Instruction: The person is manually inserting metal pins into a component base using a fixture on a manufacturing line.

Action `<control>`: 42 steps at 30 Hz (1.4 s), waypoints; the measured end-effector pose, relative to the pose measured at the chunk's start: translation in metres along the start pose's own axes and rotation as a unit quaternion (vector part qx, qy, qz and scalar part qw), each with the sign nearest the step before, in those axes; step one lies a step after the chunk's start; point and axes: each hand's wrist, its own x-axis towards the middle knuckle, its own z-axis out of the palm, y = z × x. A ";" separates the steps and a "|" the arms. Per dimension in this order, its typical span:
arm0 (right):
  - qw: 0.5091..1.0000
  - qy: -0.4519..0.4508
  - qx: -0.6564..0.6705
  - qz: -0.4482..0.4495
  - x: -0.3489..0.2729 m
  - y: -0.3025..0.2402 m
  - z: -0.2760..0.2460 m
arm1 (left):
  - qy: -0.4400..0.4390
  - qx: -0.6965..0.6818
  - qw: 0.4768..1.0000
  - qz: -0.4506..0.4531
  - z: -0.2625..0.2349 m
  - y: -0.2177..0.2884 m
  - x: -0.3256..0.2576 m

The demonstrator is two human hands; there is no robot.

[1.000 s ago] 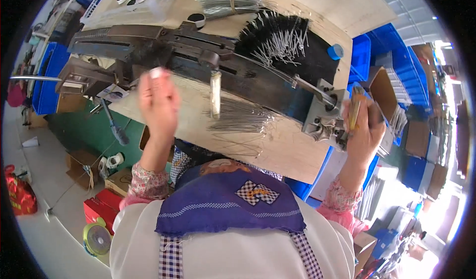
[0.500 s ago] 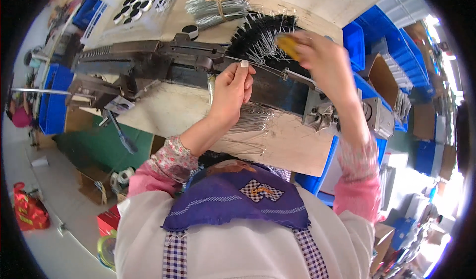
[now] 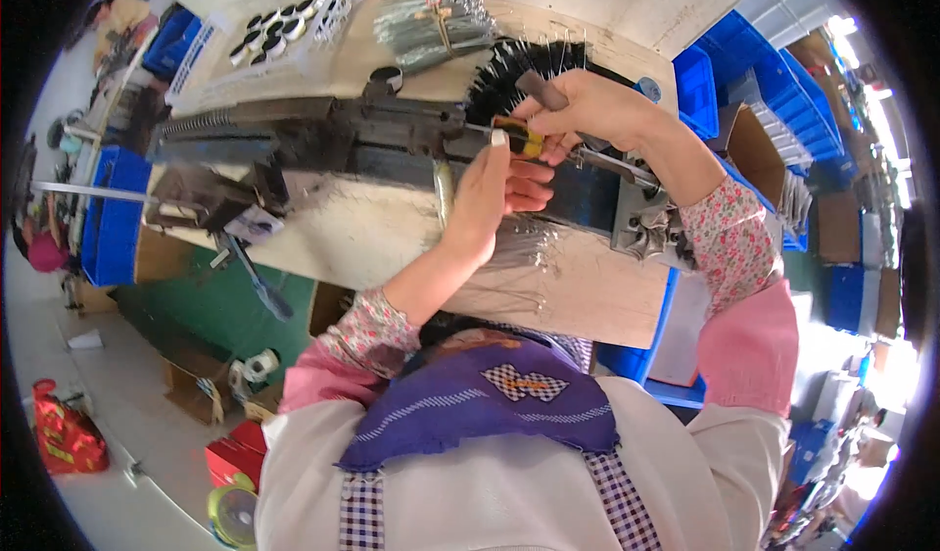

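My right hand [image 3: 597, 110] reaches over a long dark metal machine [image 3: 294, 144] on a wooden bench [image 3: 372, 242] and is shut on a tool with a yellow and black handle [image 3: 519, 138]. A dark stub sticks out above the fingers. The tool's thin shaft points left into the machine. My left hand [image 3: 490, 198] is raised against the machine's front, thumb tip touching the yellow handle, fingers loosely bent and holding nothing I can see. Behind both hands fans a black tuft of thin wires [image 3: 504, 61]. Loose silvery wires [image 3: 529, 252] lie on the bench below my left wrist.
A tied bundle of metal rods [image 3: 431, 22] and a white basket of black round parts [image 3: 284, 32] sit at the bench's far side. Blue bins stand at the right [image 3: 774, 91] and left [image 3: 108, 228]. Cardboard boxes and a red box [image 3: 230, 458] are on the floor.
My right hand came from the bench's right end to the machine's middle with the yellow-handled tool. My left hand slid right and now touches the tool.
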 end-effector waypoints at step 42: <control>0.805 0.270 -0.424 -0.314 -0.015 0.007 0.041 | -0.069 -0.345 0.936 -0.024 -0.006 0.035 -0.012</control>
